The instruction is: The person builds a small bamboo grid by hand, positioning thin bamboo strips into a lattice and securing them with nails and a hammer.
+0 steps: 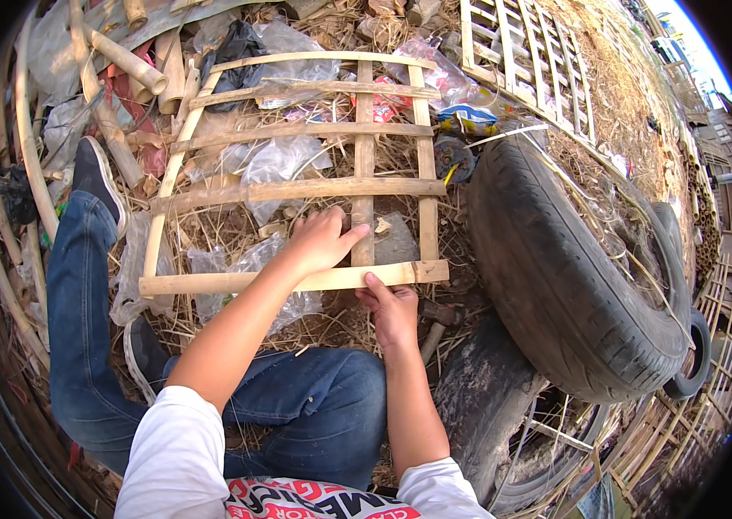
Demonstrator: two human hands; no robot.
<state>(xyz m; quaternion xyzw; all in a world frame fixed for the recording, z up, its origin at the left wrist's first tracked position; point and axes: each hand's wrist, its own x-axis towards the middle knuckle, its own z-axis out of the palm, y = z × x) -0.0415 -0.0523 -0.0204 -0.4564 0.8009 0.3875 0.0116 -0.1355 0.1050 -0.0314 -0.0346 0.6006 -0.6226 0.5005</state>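
Note:
A bamboo lattice frame [297,189] of crosswise slats and longer uprights lies before me on littered ground. My right hand [394,316] grips its near crosswise bamboo slat [418,272], thumb on top and fingers curled beneath. Reaching past that slat, my left hand [321,244] is beside the middle upright [363,173]. Its thumb is spread from the fingers and lies against the upright; the fingertips are partly hidden. Below my right hand a hammer-like tool [442,315] rests on the ground, with a metal head and a wooden handle.
A large worn tyre [548,268] stands close on the right. Another bamboo lattice [530,60] lies at the far right. Bamboo poles [128,60] are heaped at the far left. Clear plastic bags [284,164] and dry straw lie beneath the frame; a flat grey stone [396,238] shows through it.

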